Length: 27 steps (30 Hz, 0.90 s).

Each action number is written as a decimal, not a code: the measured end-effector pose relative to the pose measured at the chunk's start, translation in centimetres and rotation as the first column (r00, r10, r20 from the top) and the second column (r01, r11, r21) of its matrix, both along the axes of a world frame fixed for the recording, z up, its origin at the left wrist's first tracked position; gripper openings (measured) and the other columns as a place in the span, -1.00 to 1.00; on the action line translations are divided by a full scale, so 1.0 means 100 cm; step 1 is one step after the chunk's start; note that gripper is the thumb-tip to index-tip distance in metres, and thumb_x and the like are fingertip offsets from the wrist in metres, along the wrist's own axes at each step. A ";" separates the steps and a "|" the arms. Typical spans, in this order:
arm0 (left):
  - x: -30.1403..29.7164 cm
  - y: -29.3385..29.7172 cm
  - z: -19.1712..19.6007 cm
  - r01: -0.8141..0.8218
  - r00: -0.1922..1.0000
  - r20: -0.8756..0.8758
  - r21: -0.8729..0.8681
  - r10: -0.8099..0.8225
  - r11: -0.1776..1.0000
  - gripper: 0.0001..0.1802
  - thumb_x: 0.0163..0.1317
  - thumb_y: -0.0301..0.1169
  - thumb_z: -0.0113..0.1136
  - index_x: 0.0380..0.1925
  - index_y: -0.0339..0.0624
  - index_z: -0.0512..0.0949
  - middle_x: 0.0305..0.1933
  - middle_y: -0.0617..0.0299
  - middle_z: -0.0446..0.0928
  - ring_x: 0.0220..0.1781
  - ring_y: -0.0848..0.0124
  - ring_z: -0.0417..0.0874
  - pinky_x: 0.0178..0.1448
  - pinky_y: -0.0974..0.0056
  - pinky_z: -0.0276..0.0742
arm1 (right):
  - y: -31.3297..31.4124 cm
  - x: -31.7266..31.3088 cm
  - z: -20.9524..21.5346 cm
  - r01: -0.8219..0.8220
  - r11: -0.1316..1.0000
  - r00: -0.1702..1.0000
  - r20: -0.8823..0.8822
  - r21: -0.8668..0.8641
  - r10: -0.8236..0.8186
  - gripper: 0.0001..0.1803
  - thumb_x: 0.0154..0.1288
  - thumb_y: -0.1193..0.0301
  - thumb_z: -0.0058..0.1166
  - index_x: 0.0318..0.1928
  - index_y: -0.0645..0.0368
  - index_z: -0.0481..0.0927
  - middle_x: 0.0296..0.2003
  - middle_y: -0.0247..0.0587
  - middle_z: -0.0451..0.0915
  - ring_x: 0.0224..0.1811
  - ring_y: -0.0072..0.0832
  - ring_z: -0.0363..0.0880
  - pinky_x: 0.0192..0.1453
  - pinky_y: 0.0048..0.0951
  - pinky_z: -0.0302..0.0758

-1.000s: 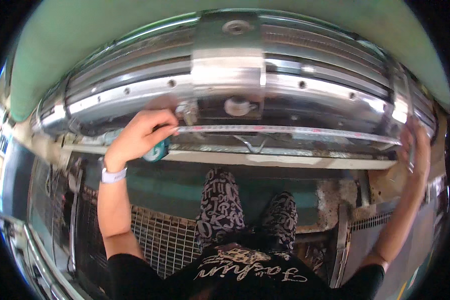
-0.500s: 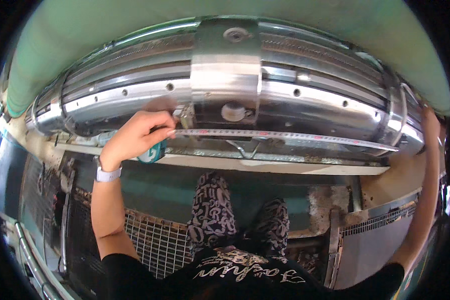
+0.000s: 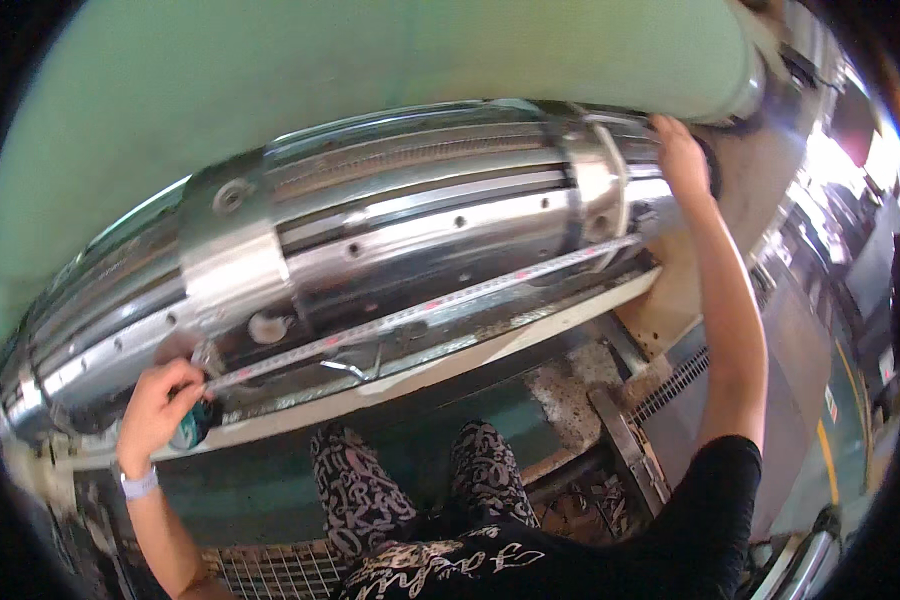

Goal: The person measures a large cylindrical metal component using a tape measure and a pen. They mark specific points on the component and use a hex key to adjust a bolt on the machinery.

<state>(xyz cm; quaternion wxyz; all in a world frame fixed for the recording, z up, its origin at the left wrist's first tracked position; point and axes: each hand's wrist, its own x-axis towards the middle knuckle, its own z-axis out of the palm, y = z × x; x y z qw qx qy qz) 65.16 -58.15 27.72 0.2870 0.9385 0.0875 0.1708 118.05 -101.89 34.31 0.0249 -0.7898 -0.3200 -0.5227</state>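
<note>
My left hand point(image 3: 158, 405) is closed at the near side of the metal roller, thumb and fingers pinching a tape measure. Its dark teal case point(image 3: 192, 424) hangs just under the fingers. The white tape blade point(image 3: 390, 322), with red marks, runs out to the right along the roller's lower side, its far end near the right-hand ring point(image 3: 598, 185). Across the shiny metal roller point(image 3: 420, 235), my right hand point(image 3: 682, 160) rests with stretched fingers on the end beyond that ring, apart from the blade. Its fingertips are partly out of sight.
A large pale green roll point(image 3: 370, 60) lies just behind the metal roller. A wide metal collar point(image 3: 232, 240) wraps the roller's left part. Below runs a light-coloured rail point(image 3: 450, 368). A metal grating point(image 3: 270, 572) and loose scraps point(image 3: 595, 505) lie near my legs.
The view has swung to the right, so the roller now slants up to the right. My right hand shows more fully on the roller's end. My left hand still grips the tape measure.
</note>
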 end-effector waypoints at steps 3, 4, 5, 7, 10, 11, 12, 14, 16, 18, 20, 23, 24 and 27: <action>-0.009 -0.004 0.008 -0.053 0.998 -0.040 0.037 0.054 0.998 -0.94 0.07 -0.58 0.06 -0.49 -0.34 0.40 -0.55 0.12 0.50 -0.50 0.43 0.54 -0.38 0.39 0.37 | 0.021 -0.009 0.001 -0.015 0.998 1.000 -0.026 0.053 0.016 -0.84 0.15 0.51 -0.15 -0.23 0.18 0.40 -0.27 -0.07 0.49 -0.12 -0.15 0.48 -0.10 -0.18 0.46; -0.008 -0.006 0.009 -0.058 0.997 -0.043 0.017 0.059 0.998 -0.95 0.07 -0.59 0.06 -0.49 -0.35 0.39 -0.55 0.13 0.50 -0.51 0.43 0.54 -0.39 0.40 0.36 | 0.022 -0.011 0.001 -0.028 0.998 0.999 -0.023 0.063 0.030 -0.85 0.15 0.50 -0.15 -0.23 0.17 0.41 -0.27 -0.08 0.49 -0.11 -0.16 0.48 -0.10 -0.19 0.45; -0.006 -0.007 0.008 -0.063 0.997 -0.047 -0.007 0.063 0.998 -0.95 0.06 -0.60 0.06 -0.50 -0.35 0.39 -0.55 0.13 0.50 -0.52 0.44 0.53 -0.40 0.41 0.36 | 0.021 -0.013 0.000 -0.042 0.997 0.999 -0.021 0.069 0.043 -0.85 0.15 0.49 -0.14 -0.24 0.17 0.41 -0.28 -0.09 0.49 -0.10 -0.17 0.47 -0.10 -0.19 0.45; -0.002 -0.004 0.004 -0.036 0.999 -0.015 -0.007 0.036 0.999 -0.95 0.06 -0.61 0.07 -0.50 -0.35 0.40 -0.55 0.15 0.50 -0.53 0.47 0.53 -0.41 0.43 0.35 | 0.019 -0.018 -0.001 -0.030 0.996 0.998 -0.054 0.082 0.035 -0.86 0.13 0.50 -0.10 -0.25 0.17 0.41 -0.30 -0.09 0.49 -0.11 -0.16 0.47 -0.11 -0.20 0.44; -0.001 -0.003 0.004 -0.052 0.998 -0.039 -0.023 0.051 0.998 -0.96 0.06 -0.61 0.08 -0.49 -0.35 0.42 -0.56 0.16 0.49 -0.53 0.49 0.51 -0.42 0.44 0.34 | 0.018 -0.020 -0.001 -0.059 0.991 0.998 -0.027 0.121 0.063 -0.84 0.12 0.51 -0.10 -0.24 0.18 0.42 -0.29 -0.07 0.50 -0.12 -0.13 0.46 -0.11 -0.20 0.43; -0.001 -0.001 0.002 -0.041 0.999 -0.029 -0.012 0.041 0.999 -0.96 0.06 -0.61 0.08 -0.49 -0.35 0.42 -0.56 0.16 0.50 -0.53 0.50 0.51 -0.42 0.44 0.34 | 0.017 -0.020 -0.001 -0.073 0.989 0.996 -0.036 0.129 0.078 -0.81 0.11 0.52 -0.10 -0.21 0.19 0.42 -0.28 -0.05 0.50 -0.12 -0.12 0.46 -0.10 -0.19 0.42; -0.002 0.000 0.000 -0.032 0.999 -0.020 -0.001 0.032 0.999 -0.96 0.06 -0.61 0.08 -0.49 -0.34 0.42 -0.56 0.16 0.50 -0.53 0.50 0.50 -0.42 0.43 0.34 | 0.017 -0.020 -0.002 -0.087 0.987 0.995 -0.045 0.137 0.094 -0.79 0.11 0.54 -0.09 -0.19 0.20 0.43 -0.27 -0.03 0.49 -0.12 -0.10 0.45 -0.08 -0.19 0.40; -0.003 0.001 0.000 -0.027 1.000 0.005 0.001 0.027 1.000 -0.95 0.05 -0.61 0.09 -0.49 -0.34 0.42 -0.56 0.16 0.49 -0.54 0.51 0.49 -0.43 0.43 0.33 | 0.017 -0.020 -0.001 -0.042 0.990 0.998 -0.047 0.132 0.048 -0.84 0.11 0.52 -0.10 -0.24 0.19 0.41 -0.29 -0.05 0.50 -0.13 -0.12 0.47 -0.10 -0.19 0.43; -0.003 -0.001 0.000 -0.031 0.999 0.014 -0.019 0.031 0.999 -0.95 0.05 -0.61 0.10 -0.49 -0.34 0.42 -0.56 0.17 0.49 -0.55 0.51 0.47 -0.44 0.43 0.31 | 0.019 -0.019 -0.003 -0.010 0.994 0.999 -0.033 0.110 0.014 -0.87 0.11 0.51 -0.10 -0.28 0.19 0.39 -0.32 -0.07 0.50 -0.14 -0.12 0.48 -0.12 -0.18 0.44; -0.003 -0.002 0.001 -0.022 1.000 0.015 0.017 0.022 1.000 -0.95 0.04 -0.61 0.10 -0.50 -0.34 0.42 -0.57 0.17 0.48 -0.57 0.50 0.44 -0.46 0.43 0.29 | 0.019 -0.018 -0.003 -0.018 0.991 0.999 -0.027 0.134 0.022 -0.88 0.11 0.51 -0.10 -0.29 0.19 0.39 -0.33 -0.07 0.50 -0.15 -0.13 0.49 -0.12 -0.18 0.44; -0.004 0.001 0.000 -0.015 1.000 0.020 0.033 0.014 0.999 -0.95 0.04 -0.61 0.10 -0.50 -0.34 0.42 -0.58 0.17 0.47 -0.58 0.50 0.42 -0.47 0.43 0.28 | 0.023 -0.016 -0.002 -0.012 0.991 1.000 -0.005 0.131 0.012 -0.89 0.12 0.50 -0.10 -0.30 0.19 0.38 -0.35 -0.08 0.51 -0.17 -0.14 0.50 -0.13 -0.19 0.45; -0.004 0.003 -0.003 -0.003 1.000 0.029 0.021 0.003 1.000 -0.94 0.04 -0.60 0.10 -0.50 -0.35 0.42 -0.59 0.16 0.46 -0.59 0.49 0.42 -0.47 0.42 0.28 | 0.019 -0.022 -0.005 0.016 0.994 0.998 -0.060 0.111 -0.009 -0.89 0.13 0.50 -0.09 -0.29 0.20 0.39 -0.34 -0.08 0.51 -0.17 -0.14 0.50 -0.12 -0.20 0.45; -0.003 0.001 -0.002 -0.004 1.000 0.022 0.006 0.004 1.000 -0.94 0.04 -0.60 0.10 -0.50 -0.35 0.42 -0.59 0.15 0.46 -0.58 0.48 0.43 -0.47 0.42 0.29 | 0.021 -0.019 -0.003 0.008 0.994 1.000 -0.028 0.109 -0.005 -0.88 0.15 0.49 -0.10 -0.27 0.20 0.40 -0.33 -0.07 0.51 -0.17 -0.14 0.50 -0.14 -0.20 0.45; -0.001 -0.005 0.006 -0.012 1.000 -0.014 0.011 0.012 1.000 -0.95 0.04 -0.58 0.09 -0.50 -0.35 0.43 -0.57 0.19 0.47 -0.56 0.50 0.43 -0.45 0.42 0.31 | 0.023 -0.022 -0.002 -0.017 0.988 1.000 0.012 0.153 0.016 -0.86 0.14 0.50 -0.11 -0.25 0.20 0.41 -0.31 -0.06 0.51 -0.17 -0.14 0.50 -0.15 -0.20 0.46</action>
